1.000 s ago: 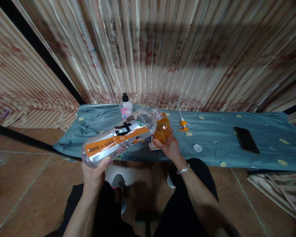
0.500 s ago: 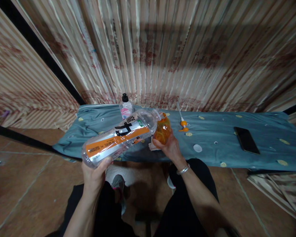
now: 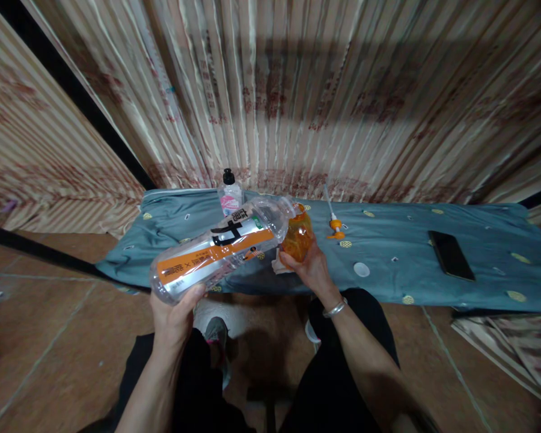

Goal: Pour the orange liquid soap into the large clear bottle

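My left hand (image 3: 175,313) is wrapped round the base of a large clear plastic bottle (image 3: 216,249) with a silver and orange label. The bottle lies tilted, its neck up and to the right. That neck meets the top of a small orange see-through bottle (image 3: 297,236), which my right hand (image 3: 313,267) grips from the right and below. Whether liquid passes between them is too small to tell. Something pale, perhaps cloth or tissue (image 3: 279,264), shows beside my right fingers. An orange pump head (image 3: 336,227) with a thin tube lies to the right.
On the blue-green cloth-covered table (image 3: 397,270) are a black-capped clear bottle (image 3: 229,195) at the back, a white round cap (image 3: 361,269) and a dark phone (image 3: 451,255). A striped curtain (image 3: 297,90) hangs behind. Black poles (image 3: 81,96) stand at the left.
Hardly anything differs. The large bottle and the orange bottle stay together in my hands, with the large bottle's base shifted very slightly.
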{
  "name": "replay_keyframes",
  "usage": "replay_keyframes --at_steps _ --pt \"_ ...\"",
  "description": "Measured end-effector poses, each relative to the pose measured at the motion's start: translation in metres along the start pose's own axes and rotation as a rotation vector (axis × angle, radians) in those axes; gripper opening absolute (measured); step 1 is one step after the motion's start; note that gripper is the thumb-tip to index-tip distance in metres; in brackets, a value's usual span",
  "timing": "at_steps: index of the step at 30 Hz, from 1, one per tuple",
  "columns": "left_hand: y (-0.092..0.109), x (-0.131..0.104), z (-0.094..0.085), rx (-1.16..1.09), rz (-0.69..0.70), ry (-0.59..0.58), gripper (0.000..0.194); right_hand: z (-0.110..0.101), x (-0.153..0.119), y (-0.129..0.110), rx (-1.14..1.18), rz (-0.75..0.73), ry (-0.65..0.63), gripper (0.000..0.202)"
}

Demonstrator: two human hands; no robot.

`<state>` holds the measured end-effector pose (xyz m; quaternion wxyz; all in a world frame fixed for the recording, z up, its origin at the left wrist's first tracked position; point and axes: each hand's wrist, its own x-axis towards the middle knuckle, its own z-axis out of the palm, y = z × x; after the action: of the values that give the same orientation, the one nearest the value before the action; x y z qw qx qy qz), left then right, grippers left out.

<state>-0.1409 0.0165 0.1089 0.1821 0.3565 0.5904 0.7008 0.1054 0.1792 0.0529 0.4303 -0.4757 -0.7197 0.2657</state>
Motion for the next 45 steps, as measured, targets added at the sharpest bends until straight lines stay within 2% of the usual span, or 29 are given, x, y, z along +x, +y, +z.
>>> replay_keyframes --at_steps 10,15,22,31,36,45 --pt "0.001 0.001 0.002 -0.041 -0.007 -0.017 0.069 0.000 -0.002 -0.002 0.034 0.027 0.006 0.090" --pt "0.002 0.001 0.002 -0.102 -0.020 0.007 0.059 -0.001 0.000 -0.005 0.037 0.047 -0.002 0.090" --pt "0.007 -0.001 0.011 -0.196 -0.013 0.023 0.059 -0.002 0.002 -0.011 0.042 0.033 0.000 0.082" --pt "-0.006 0.002 0.012 -0.151 0.003 -0.005 0.050 0.002 0.005 -0.006 -0.003 0.037 0.070 0.090" --pt "-0.008 0.003 0.015 -0.144 -0.012 -0.005 0.054 0.006 0.003 -0.003 -0.027 0.031 0.097 0.092" --pt "-0.008 0.001 0.013 -0.113 -0.022 -0.005 0.057 0.004 -0.002 -0.002 0.007 -0.013 0.058 0.091"
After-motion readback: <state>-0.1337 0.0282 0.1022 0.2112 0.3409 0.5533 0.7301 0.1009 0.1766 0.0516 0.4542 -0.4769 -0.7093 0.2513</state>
